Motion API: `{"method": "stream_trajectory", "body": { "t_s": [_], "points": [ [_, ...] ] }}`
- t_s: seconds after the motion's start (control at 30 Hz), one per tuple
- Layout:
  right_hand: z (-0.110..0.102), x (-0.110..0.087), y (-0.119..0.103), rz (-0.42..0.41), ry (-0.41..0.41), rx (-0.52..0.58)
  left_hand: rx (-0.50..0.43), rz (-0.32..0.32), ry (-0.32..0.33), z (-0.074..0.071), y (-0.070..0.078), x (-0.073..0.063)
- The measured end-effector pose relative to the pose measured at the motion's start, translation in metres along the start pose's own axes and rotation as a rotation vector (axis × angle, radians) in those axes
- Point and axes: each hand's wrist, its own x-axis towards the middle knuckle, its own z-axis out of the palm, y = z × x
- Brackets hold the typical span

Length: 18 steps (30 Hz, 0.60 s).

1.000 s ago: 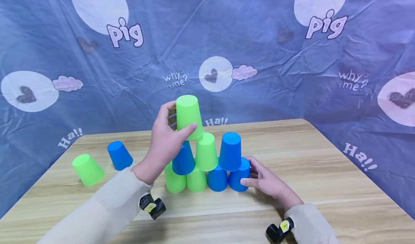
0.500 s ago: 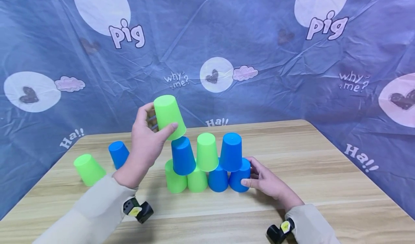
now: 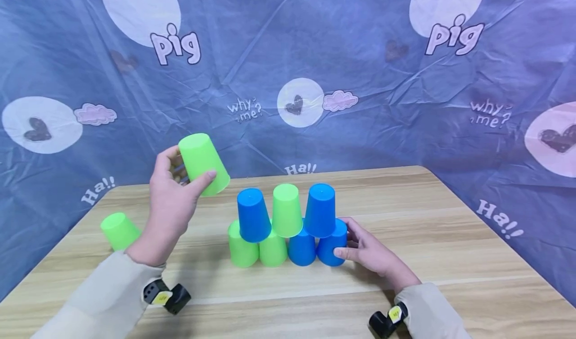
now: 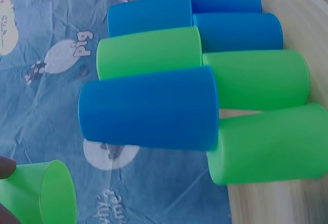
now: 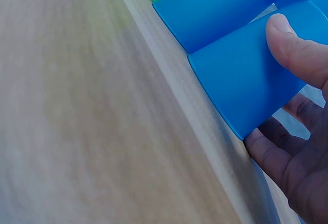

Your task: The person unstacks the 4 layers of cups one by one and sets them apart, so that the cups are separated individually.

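Note:
My left hand (image 3: 173, 199) holds a green cup (image 3: 202, 164) in the air, left of a stack, its base up and its body tilted. In the left wrist view that cup's rim (image 4: 59, 193) shows at the lower left corner. The stack's bottom row has two green cups (image 3: 243, 249) and two blue cups (image 3: 301, 249). On it sit a blue cup (image 3: 253, 216), a green cup (image 3: 287, 211) and another blue cup (image 3: 321, 211), all upside down. My right hand (image 3: 369, 249) grips the bottom row's rightmost blue cup (image 5: 246, 75), thumb in front and fingers round the far side.
Another green cup (image 3: 119, 230) stands upside down on the wooden table (image 3: 450, 239) at the left, partly behind my left forearm. A printed blue cloth (image 3: 360, 144) hangs behind the table's far edge.
My left hand has carried the green cup leftward from above the stack, and the cup now tilts more. The loose blue cup at the left is now hidden behind that hand. My right hand stays put.

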Motion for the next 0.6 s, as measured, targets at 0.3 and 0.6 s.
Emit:
{"method": "stream_trajectory", "body": {
  "t_s": [0.3,0.6],
  "points": [
    [0.000,0.000,0.001,0.012,0.008,0.008,0.021,-0.065,0.027,-0.018,-0.015,-0.002],
    [-0.001,0.000,0.000,0.026,0.005,0.010,0.036,-0.168,0.075,-0.032,-0.027,-0.004]
  ]
}}
